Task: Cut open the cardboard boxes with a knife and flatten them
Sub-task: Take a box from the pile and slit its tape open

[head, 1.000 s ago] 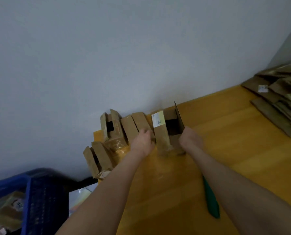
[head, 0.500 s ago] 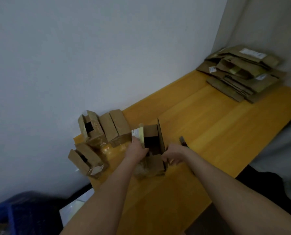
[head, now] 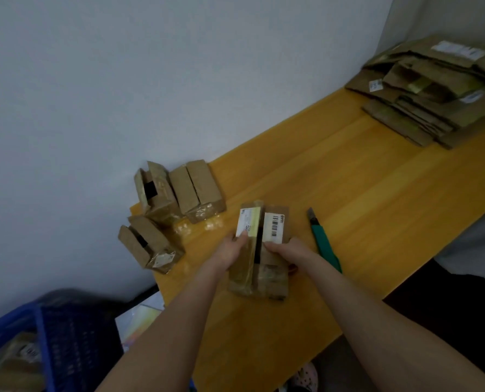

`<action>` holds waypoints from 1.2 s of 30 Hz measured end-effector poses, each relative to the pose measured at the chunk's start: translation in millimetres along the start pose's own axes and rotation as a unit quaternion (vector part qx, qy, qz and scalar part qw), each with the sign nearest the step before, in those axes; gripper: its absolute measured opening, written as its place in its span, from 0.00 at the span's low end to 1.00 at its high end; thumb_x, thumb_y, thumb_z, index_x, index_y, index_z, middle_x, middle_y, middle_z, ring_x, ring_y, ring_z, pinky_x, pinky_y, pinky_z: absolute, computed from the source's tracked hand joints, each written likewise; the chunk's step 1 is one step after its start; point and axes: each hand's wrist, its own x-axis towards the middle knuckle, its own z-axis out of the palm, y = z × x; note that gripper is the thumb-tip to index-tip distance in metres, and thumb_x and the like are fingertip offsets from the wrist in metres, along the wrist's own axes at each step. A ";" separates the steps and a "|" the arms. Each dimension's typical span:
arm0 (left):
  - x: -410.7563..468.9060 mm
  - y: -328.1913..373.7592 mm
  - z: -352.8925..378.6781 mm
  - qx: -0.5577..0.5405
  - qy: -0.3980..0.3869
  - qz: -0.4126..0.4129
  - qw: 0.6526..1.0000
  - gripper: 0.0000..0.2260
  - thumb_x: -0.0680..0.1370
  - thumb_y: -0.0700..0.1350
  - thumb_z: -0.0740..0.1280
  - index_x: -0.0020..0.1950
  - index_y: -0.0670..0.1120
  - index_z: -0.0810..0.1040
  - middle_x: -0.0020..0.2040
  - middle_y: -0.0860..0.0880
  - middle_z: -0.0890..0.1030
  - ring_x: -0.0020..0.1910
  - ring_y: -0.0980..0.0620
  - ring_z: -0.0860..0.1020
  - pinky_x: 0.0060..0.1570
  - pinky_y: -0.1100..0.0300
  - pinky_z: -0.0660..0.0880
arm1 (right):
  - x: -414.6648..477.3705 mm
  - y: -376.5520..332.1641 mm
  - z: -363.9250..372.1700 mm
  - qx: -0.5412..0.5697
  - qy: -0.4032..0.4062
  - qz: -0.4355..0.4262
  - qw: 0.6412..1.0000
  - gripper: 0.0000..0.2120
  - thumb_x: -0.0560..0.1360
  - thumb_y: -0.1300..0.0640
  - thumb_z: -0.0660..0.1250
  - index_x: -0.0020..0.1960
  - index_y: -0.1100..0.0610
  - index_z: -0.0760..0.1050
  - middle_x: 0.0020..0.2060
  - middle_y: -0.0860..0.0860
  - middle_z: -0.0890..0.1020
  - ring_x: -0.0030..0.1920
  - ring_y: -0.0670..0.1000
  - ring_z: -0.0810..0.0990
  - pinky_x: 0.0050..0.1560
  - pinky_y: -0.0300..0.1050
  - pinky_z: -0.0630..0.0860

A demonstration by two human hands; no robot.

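Observation:
A small cardboard box (head: 259, 267) with white labels on its top flaps stands on the yellow wooden table (head: 363, 199). My left hand (head: 233, 251) grips its left flap and side. My right hand (head: 288, 250) grips its right flap, and a dark gap shows between the two flaps. A green-handled utility knife (head: 324, 241) lies on the table just right of my right hand, blade pointing away. Three more small boxes (head: 179, 190) sit against the wall to the left.
A pile of flattened cardboard (head: 439, 89) lies at the table's far right corner. A blue plastic crate (head: 43, 340) holding more boxes stands on the floor at lower left. The table's near edge runs diagonally at the right.
Both hands pulled the box toward me, away from the other boxes, and its top flaps have come closer together. The view has swung right and down, showing the knife in full.

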 end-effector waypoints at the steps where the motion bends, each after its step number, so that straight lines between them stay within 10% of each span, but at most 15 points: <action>1: 0.5 -0.9 1.1 -0.007 -0.005 -0.004 1.000 0.22 0.81 0.57 0.60 0.72 0.48 0.67 0.66 0.45 0.76 0.61 0.45 0.76 0.61 0.50 0.74 | 1.0 1.6 0.9 0.009 0.006 -0.001 1.000 0.22 0.76 0.51 0.70 0.65 0.59 0.70 0.60 0.56 0.77 0.60 0.59 0.76 0.46 0.50 0.75; 8: -16.2 18.3 -19.0 -0.120 0.026 0.064 0.990 0.22 0.78 0.36 0.64 0.71 0.51 0.70 0.57 0.49 0.80 0.50 0.50 0.79 0.42 0.54 0.76 | -5.7 -11.6 -9.0 0.043 0.022 -0.106 0.993 0.27 0.76 0.60 0.69 0.73 0.54 0.65 0.66 0.53 0.75 0.63 0.56 0.75 0.59 0.53 0.75; 13: -35.5 42.1 -45.5 -0.287 0.002 0.083 0.954 0.17 0.81 0.51 0.58 0.65 0.46 0.75 0.60 0.41 0.77 0.65 0.36 0.72 0.63 0.38 0.69 | -35.7 -39.7 -29.4 0.115 -0.004 -0.124 0.986 0.21 0.80 0.61 0.61 0.70 0.45 0.70 0.61 0.47 0.77 0.59 0.52 0.75 0.61 0.54 0.71; 15: -40.5 49.5 -50.0 -0.300 -0.017 0.072 0.951 0.26 0.79 0.62 0.57 0.68 0.45 0.73 0.66 0.39 0.74 0.70 0.34 0.66 0.67 0.35 0.63 | -41.7 -43.3 -35.3 0.158 -0.003 -0.090 0.983 0.09 0.82 0.52 0.59 0.59 0.45 0.75 0.60 0.49 0.78 0.57 0.57 0.77 0.64 0.58 0.72; 18: -49.2 57.2 -50.6 -0.280 -0.038 0.081 0.956 0.28 0.77 0.64 0.59 0.69 0.46 0.73 0.65 0.43 0.75 0.67 0.40 0.70 0.68 0.35 0.63 | -44.6 -44.0 -40.5 0.230 -0.037 -0.071 0.970 0.19 0.77 0.35 0.59 0.50 0.49 0.77 0.53 0.52 0.79 0.56 0.63 0.78 0.62 0.62 0.74; 26: -52.9 45.8 -48.3 -0.289 -0.079 0.092 0.950 0.14 0.81 0.47 0.57 0.61 0.46 0.78 0.53 0.46 0.78 0.54 0.46 0.75 0.45 0.51 0.75 | -49.9 -38.5 -39.4 0.292 -0.102 -0.041 0.950 0.16 0.74 0.48 0.68 0.57 0.56 0.75 0.55 0.60 0.74 0.53 0.63 0.76 0.54 0.59 0.77; 30: -47.2 42.7 -44.7 -0.194 -0.061 0.068 0.977 0.18 0.79 0.55 0.64 0.64 0.47 0.77 0.56 0.48 0.80 0.55 0.47 0.77 0.58 0.48 0.75 | -40.0 -22.7 -23.1 0.216 -0.080 -0.081 0.970 0.26 0.74 0.61 0.69 0.70 0.51 0.65 0.57 0.56 0.74 0.56 0.61 0.75 0.45 0.55 0.78; 36: -32.2 35.0 -26.7 0.135 0.007 0.171 0.976 0.33 0.75 0.46 0.73 0.76 0.46 0.62 0.65 0.50 0.71 0.55 0.53 0.72 0.50 0.61 0.71 | -25.8 8.0 7.3 0.143 -0.033 -0.093 0.985 0.46 0.70 0.68 0.74 0.78 0.51 0.50 0.64 0.53 0.73 0.63 0.58 0.75 0.54 0.53 0.80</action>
